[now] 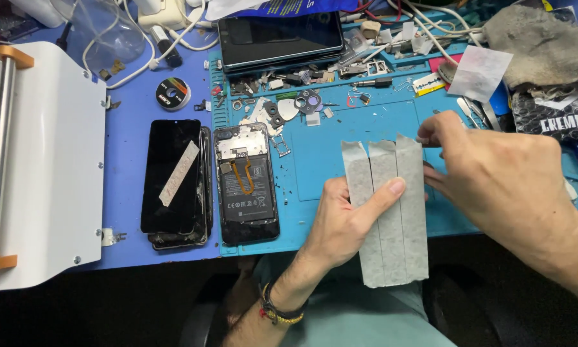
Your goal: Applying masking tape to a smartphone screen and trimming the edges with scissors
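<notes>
My left hand (343, 222) holds a flat slab covered with three side-by-side strips of grey-white tape (392, 225), thumb pressed across its front. My right hand (494, 177) pinches the slab's upper right edge, near the top of the rightmost strip. The slab hangs over the front edge of a blue work mat (315, 160). On the mat to the left lies an opened phone (246, 183) with its battery and an orange flex cable exposed.
A black phone screen (173, 177) with a tape strip on it rests left of the mat. A white machine (35, 167) fills the far left. Another phone (279, 35), small parts, screws, cables and a grey cloth (539, 45) crowd the back.
</notes>
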